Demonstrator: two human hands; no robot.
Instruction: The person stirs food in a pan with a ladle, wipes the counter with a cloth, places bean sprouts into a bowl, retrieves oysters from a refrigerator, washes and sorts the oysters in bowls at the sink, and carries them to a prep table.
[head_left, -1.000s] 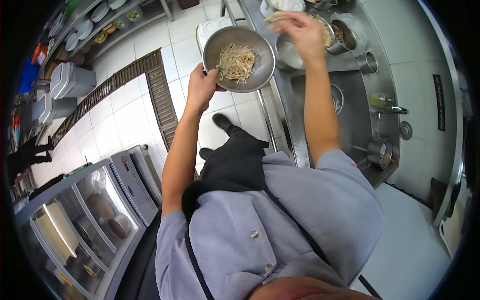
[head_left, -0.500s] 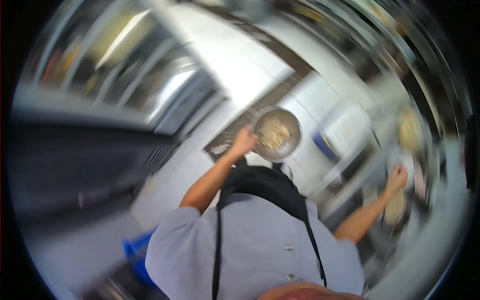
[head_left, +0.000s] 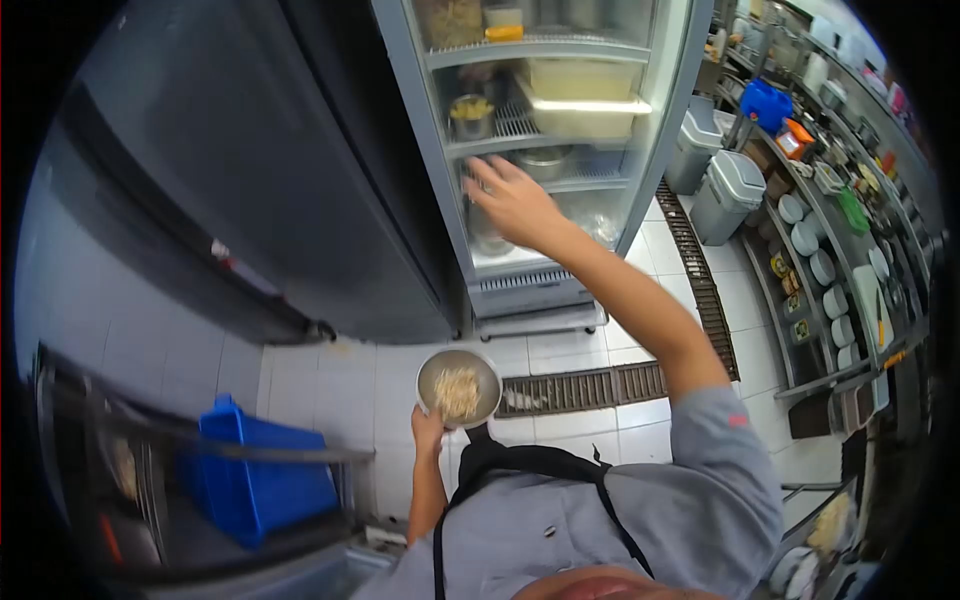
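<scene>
My left hand (head_left: 428, 430) grips the rim of a round metal bowl (head_left: 427, 375) low in front of me. Inside the bowl lies a heap of pale, thin strips of food (head_left: 458, 393). My right hand (head_left: 512, 200) is stretched out before the glass-fronted fridge (head_left: 545, 260), near its left frame, slightly blurred, with fingers apart and nothing in them. Whether it touches the fridge I cannot tell. On the fridge's shelves are a metal container with yellow food (head_left: 472, 117), pale lidded tubs (head_left: 582, 117) and a round metal pot (head_left: 543, 162).
A tall dark cabinet (head_left: 330, 190) stands left of the fridge. A blue crate (head_left: 265, 480) sits on a rack at lower left. Floor drain grates (head_left: 570, 391) cross the white tiles. Grey bins (head_left: 728, 200) and shelves with bowls (head_left: 822, 267) line the right side.
The view has swung from a blurred floor and counter to the fridge. My right hand has moved from the right side up to the fridge front. My left hand still holds the bowl.
</scene>
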